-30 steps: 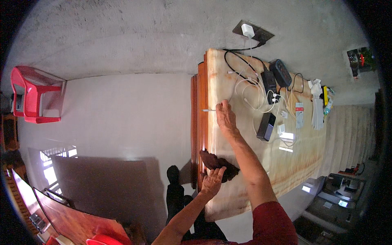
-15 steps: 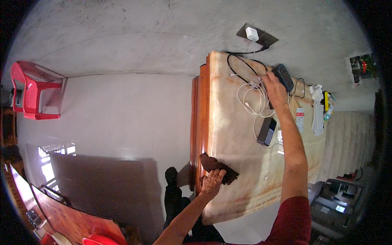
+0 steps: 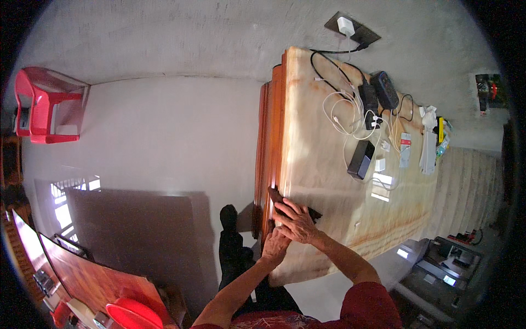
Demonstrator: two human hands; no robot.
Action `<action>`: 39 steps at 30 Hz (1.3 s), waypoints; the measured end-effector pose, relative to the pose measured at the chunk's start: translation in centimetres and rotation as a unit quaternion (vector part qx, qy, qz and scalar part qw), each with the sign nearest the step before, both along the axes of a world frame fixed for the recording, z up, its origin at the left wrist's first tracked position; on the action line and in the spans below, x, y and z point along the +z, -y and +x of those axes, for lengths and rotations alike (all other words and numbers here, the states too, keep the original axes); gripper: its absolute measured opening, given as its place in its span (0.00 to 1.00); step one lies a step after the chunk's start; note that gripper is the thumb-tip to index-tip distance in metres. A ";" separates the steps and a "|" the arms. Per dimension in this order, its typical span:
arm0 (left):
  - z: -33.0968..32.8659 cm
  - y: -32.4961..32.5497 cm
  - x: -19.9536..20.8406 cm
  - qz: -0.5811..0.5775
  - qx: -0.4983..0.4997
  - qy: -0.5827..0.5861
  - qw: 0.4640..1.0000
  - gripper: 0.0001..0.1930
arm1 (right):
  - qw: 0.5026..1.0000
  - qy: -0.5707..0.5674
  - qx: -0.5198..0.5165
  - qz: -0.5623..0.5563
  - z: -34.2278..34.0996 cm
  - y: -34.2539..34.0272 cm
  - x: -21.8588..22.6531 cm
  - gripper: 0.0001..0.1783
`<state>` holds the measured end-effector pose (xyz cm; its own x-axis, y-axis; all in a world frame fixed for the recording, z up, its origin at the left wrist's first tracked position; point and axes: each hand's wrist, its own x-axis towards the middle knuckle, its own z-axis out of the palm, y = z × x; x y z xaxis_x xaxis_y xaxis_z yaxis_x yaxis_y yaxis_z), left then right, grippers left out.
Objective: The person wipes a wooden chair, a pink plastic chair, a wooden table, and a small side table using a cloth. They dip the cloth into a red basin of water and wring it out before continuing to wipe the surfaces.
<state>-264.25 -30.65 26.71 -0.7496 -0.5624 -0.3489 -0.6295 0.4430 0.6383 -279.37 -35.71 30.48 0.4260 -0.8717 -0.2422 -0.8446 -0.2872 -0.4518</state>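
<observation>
A dark brown cloth (image 3: 275, 194) lies crumpled at the left edge of a marble-topped table (image 3: 329, 241), mostly hidden beneath my hands. My right hand (image 3: 299, 223) rests over it, fingers stretched out and slightly spread. Just below, my left hand (image 3: 275, 245) is bent at the table's edge, its fingers curled against the cloth and partly covered by the right hand. The two hands touch. A dark corner of the cloth shows past the right hand's knuckles.
Farther up the table are tangled white cables (image 3: 342, 118), a black power strip (image 3: 369, 104), a dark speaker-like device (image 3: 384, 90), a black box (image 3: 361, 159) and a white adapter (image 3: 380, 164). A wall socket (image 3: 353, 29) is behind. A red chair (image 3: 46, 112) stands far left.
My right hand has left the cables at the far side and come down onto the cloth beside my left hand. The whole view has shifted slightly.
</observation>
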 end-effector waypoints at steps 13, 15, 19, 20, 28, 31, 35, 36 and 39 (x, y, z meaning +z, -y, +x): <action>-1.3 5.3 0.3 0.076 0.287 -0.135 0.946 0.38 | 0.917 -0.157 -0.197 -0.309 -5.0 10.6 -4.7 0.22; -2.1 5.6 0.1 0.073 0.309 -0.121 0.941 0.34 | 0.909 -0.102 -0.265 -0.306 -4.7 9.2 -6.0 0.21; -2.4 4.7 -0.5 0.086 0.425 -0.195 0.880 0.26 | 0.908 -0.036 -0.303 -0.286 -2.6 4.3 -6.7 0.17; -2.4 4.5 -0.3 0.080 0.455 -0.225 0.858 0.25 | 0.910 -0.041 -0.306 -0.278 -1.8 2.8 -6.6 0.17; -0.7 -2.5 -0.8 0.111 0.434 -0.179 0.876 0.18 | 0.900 0.267 -0.341 -0.038 3.0 -10.0 -2.5 0.18; 0.0 -6.1 -2.0 0.103 0.468 -0.149 0.865 0.18 | 0.914 0.178 -0.344 -0.120 1.4 -13.2 -2.7 0.20; 0.5 -6.9 -3.7 0.239 0.467 -0.243 0.816 0.28 | 0.910 0.118 -0.364 -0.161 -0.1 -12.1 -3.4 0.23; 0.4 -6.8 -4.2 0.252 0.465 -0.226 0.818 0.30 | 0.915 0.104 -0.353 -0.163 -0.2 -11.4 -3.6 0.24; -0.2 -4.3 -4.7 0.270 0.411 -0.290 0.821 0.36 | 0.919 0.081 -0.345 -0.174 -1.2 -8.4 -4.9 0.26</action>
<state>-264.42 -26.32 22.04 -0.3230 -0.8419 -0.4323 -0.0942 -0.4259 0.8999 -280.60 -27.30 25.60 -0.2506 -0.9606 0.1199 -0.8101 0.1403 -0.5693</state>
